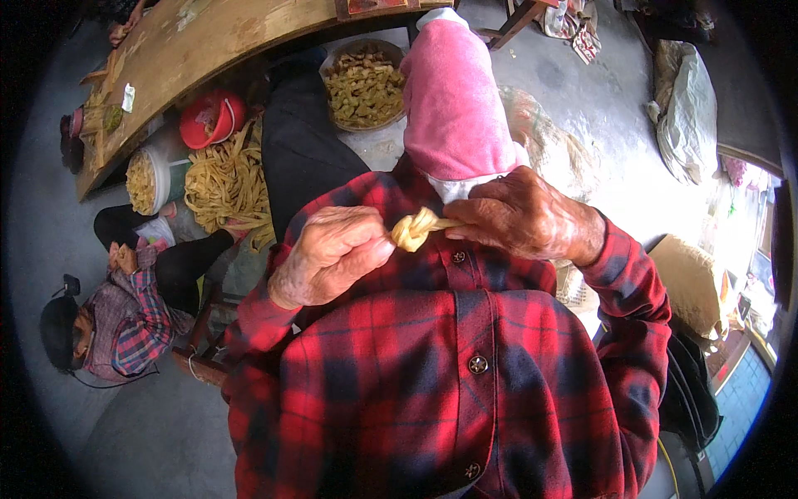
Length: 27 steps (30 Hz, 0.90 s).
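In front of my chest, a pale yellow strip tied into a knot (412, 230) is stretched between my two hands. The fingers of my left hand (337, 249) pinch it at the knot's left side. My right hand (528, 218) grips the tail that leads off to the right, its fingers curled closed. The strip's ends are hidden in my fingers. Beyond my hands, a round basket (331, 116) holds many yellow-green pieces. On the left lies a heap of long yellow strips (226, 187).
A red bucket (202, 119) and a white tub (158, 179) of yellow pieces stand beside the strips. A long wooden table (179, 62) runs across the upper left. A co-worker (125, 312) sits at left. A pink cloth (457, 100) covers my knee. Plastic sacks (686, 112) lie at right.
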Each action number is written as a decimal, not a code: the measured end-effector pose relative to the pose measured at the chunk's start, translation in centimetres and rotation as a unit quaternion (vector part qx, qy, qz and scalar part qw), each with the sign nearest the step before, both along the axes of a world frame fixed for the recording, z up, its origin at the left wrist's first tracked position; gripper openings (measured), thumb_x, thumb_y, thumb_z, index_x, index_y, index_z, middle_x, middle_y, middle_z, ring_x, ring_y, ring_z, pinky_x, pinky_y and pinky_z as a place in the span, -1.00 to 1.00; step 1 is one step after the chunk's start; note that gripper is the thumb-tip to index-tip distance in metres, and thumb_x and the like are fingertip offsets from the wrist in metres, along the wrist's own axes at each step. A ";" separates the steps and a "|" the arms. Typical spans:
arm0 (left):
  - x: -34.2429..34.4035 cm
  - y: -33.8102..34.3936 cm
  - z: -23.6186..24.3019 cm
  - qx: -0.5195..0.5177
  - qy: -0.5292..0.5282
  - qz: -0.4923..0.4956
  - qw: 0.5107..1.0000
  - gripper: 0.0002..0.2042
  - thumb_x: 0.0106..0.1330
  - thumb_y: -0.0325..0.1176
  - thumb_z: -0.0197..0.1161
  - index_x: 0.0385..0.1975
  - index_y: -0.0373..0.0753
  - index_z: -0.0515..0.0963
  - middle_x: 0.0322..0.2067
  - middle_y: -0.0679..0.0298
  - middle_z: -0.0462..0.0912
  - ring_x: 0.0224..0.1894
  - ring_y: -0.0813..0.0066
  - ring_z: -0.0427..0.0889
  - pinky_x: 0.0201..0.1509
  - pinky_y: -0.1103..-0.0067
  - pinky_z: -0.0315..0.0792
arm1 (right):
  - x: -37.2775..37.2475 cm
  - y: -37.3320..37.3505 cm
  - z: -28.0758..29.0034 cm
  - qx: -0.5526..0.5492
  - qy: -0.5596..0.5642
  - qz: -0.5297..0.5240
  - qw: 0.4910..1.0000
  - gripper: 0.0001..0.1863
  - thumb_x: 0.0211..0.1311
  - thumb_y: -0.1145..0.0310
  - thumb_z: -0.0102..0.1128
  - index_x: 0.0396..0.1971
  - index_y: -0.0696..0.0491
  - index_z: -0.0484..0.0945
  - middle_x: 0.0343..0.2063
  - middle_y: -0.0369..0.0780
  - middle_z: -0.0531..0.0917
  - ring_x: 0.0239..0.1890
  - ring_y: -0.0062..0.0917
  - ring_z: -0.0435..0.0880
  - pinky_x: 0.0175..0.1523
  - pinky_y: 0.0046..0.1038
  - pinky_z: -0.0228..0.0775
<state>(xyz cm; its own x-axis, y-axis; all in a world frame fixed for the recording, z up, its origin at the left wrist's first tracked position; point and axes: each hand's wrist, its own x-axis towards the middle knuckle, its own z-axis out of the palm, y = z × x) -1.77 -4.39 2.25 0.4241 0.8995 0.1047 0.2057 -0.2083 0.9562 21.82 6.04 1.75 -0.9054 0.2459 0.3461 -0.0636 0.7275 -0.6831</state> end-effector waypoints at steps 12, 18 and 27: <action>-0.7 1.0 0.7 0.001 0.093 0.042 0.995 -0.70 0.17 -0.29 0.21 -0.21 -0.37 0.45 -0.35 0.17 0.52 -0.34 0.37 0.52 -0.26 0.54 0.39 | -0.1 0.8 -0.8 -0.289 -0.056 -0.001 0.956 -0.78 0.20 0.33 0.12 -0.38 0.21 0.56 -0.65 -0.07 0.55 -0.61 -0.26 0.55 -0.48 -0.37 0.34; 2.1 2.3 0.1 0.007 0.091 0.045 0.995 -0.64 0.05 -0.50 0.30 -0.11 -0.31 0.43 -0.33 0.14 0.53 -0.34 0.29 0.56 -0.28 0.54 0.42 | -0.4 1.0 -1.4 -0.306 -0.066 -0.018 0.949 -0.78 0.20 0.32 0.12 -0.42 0.20 0.56 -0.67 -0.06 0.52 -0.65 -0.25 0.51 -0.50 -0.37 0.31; 1.5 1.3 1.1 0.038 0.144 -0.038 0.988 -0.90 0.19 -0.47 0.13 -0.47 -0.32 0.38 -0.63 0.16 0.38 -0.59 0.21 0.48 -0.55 0.41 0.32 | 0.6 0.9 0.1 -0.336 -0.084 0.053 0.937 -0.81 0.22 0.39 0.09 -0.50 0.19 0.52 -0.61 -0.11 0.55 -0.57 -0.28 0.55 -0.47 -0.37 0.31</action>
<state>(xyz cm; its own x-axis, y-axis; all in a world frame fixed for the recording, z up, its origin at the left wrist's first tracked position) -0.30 -3.05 3.32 0.5126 0.8579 0.0360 0.4484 -0.3032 0.8409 22.37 6.95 1.85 -0.9652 0.2615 -0.0042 0.0385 0.1263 -0.9912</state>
